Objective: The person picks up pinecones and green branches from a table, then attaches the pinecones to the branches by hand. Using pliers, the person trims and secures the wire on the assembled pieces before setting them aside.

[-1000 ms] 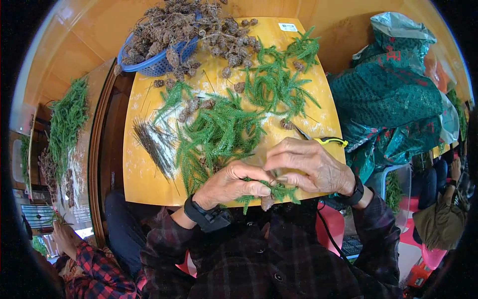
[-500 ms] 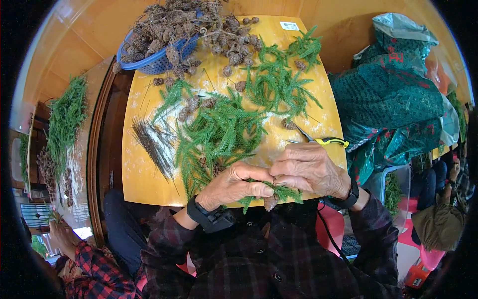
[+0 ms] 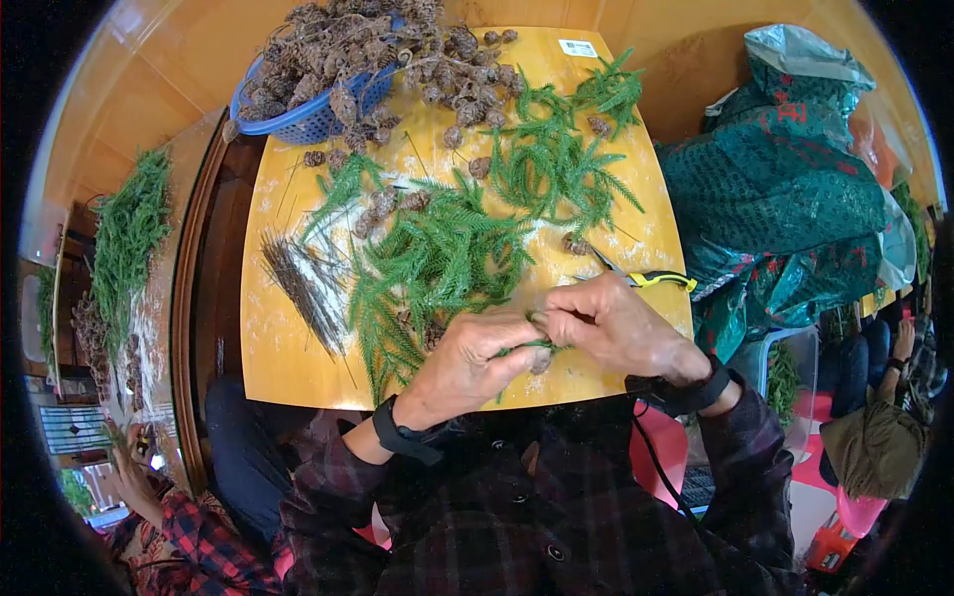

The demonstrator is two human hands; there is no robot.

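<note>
Over the table's near edge, my left hand (image 3: 472, 363) is closed on a green sprig (image 3: 527, 347) with a small pine cone (image 3: 540, 364) at it. My right hand (image 3: 621, 333) pinches at the same spot, its fingertips meeting those of the left. What exactly lies between the right fingertips is too small to make out. Just beyond my hands is a heap of green sprigs (image 3: 442, 248). Left of it lies a bundle of thin dark wires (image 3: 306, 293). Pliers or cutters with yellow-and-black handles (image 3: 661, 280) rest behind my right hand.
A blue basket (image 3: 298, 127) heaped with pine cones (image 3: 323, 60) stands at the back left of the yellow table (image 3: 278, 372). More sprigs (image 3: 556, 174) lie at the back right. Green plastic bags (image 3: 785, 189) bulge beside the table. Another person's hand (image 3: 134, 472) is at lower left.
Both hands have turned and risen slightly, so the sprig is now mostly hidden behind my fingers. My right wrist has swung a little outward. The things on the table lie as before.
</note>
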